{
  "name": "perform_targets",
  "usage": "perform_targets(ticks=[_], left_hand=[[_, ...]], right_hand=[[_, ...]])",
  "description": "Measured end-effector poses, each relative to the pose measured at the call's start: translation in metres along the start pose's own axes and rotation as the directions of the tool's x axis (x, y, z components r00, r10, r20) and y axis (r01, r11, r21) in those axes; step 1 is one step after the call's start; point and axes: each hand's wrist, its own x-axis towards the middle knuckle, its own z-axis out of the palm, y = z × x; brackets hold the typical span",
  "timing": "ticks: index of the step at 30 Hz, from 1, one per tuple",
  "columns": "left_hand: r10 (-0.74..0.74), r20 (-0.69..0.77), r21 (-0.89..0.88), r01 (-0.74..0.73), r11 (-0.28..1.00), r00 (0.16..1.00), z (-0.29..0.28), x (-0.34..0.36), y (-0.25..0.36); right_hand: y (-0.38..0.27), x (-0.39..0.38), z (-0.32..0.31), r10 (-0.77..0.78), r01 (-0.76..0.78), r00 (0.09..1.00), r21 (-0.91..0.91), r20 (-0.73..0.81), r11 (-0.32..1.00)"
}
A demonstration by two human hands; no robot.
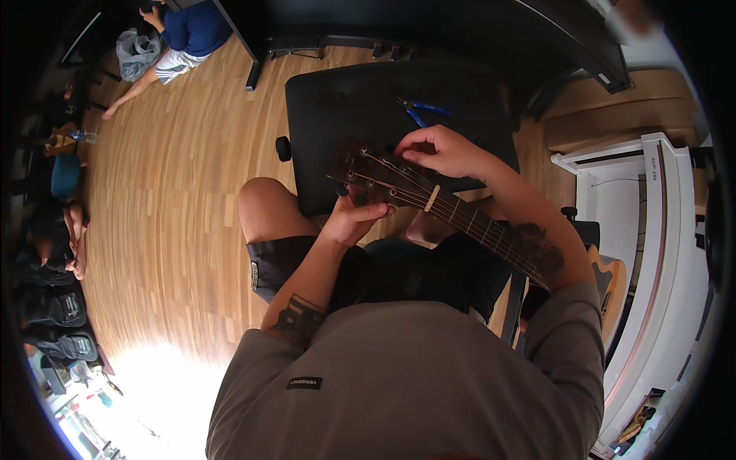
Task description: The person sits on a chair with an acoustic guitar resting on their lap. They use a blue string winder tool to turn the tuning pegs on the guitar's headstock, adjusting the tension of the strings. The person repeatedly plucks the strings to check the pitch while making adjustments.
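Note:
An acoustic guitar slants across my lap, its dark headstock (372, 170) pointing up and left and its fretted neck (483, 227) passing beside my right forearm. Part of the pale wooden body (609, 287) shows past my right arm. My left hand (354, 221) supports the headstock from its near edge, thumb along the side by the tuning pegs and fingers partly hidden behind. On the far edge, my right hand (441, 152) is closed in a pinch beside the pegs; what lies between its fingertips is too dark to make out. Blue-handled cutters (425, 107) lie beyond my right hand.
The cutters rest on a black padded bench (322, 100) before me. A white upright piano (655, 230) stands at the right. At the far left a person in blue (198, 34) sits near a plastic bag (138, 54). Black bags (57, 310) line the left wall.

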Motion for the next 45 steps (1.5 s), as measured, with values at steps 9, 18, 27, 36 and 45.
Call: perform_targets(ticks=[9, 18, 27, 36, 45], left_hand=[[-0.004, 0.039, 0.007, 0.004, 1.000, 0.999, -0.003, -0.001, 0.000], [-0.021, -0.007, 0.002, 0.021, 1.000, 1.000, -0.001, -0.002, 0.000], [-0.010, 0.004, 0.013, 0.010, 1.000, 1.000, -0.003, -0.002, 0.001], [-0.024, 0.007, 0.031, 0.024, 0.999, 1.000, -0.003, -0.003, 0.002], [-0.025, 0.008, 0.032, 0.024, 0.999, 1.000, -0.001, -0.002, 0.002]], right_hand=[[-0.019, 0.004, 0.014, 0.430, -0.447, 0.883, -0.053, -0.189, 0.893], [-0.015, -0.007, -0.002, 0.000, 0.004, 1.000, -0.149, 0.028, 0.989], [-0.031, 0.003, 0.006, 0.421, -0.436, 0.898, -0.133, -0.126, 0.890], [-0.028, 0.003, 0.007, 0.373, -0.371, 0.928, 0.062, -0.023, 0.927], [-0.018, -0.007, 0.005, -0.239, 0.215, 0.965, -0.199, -0.106, 0.956]])
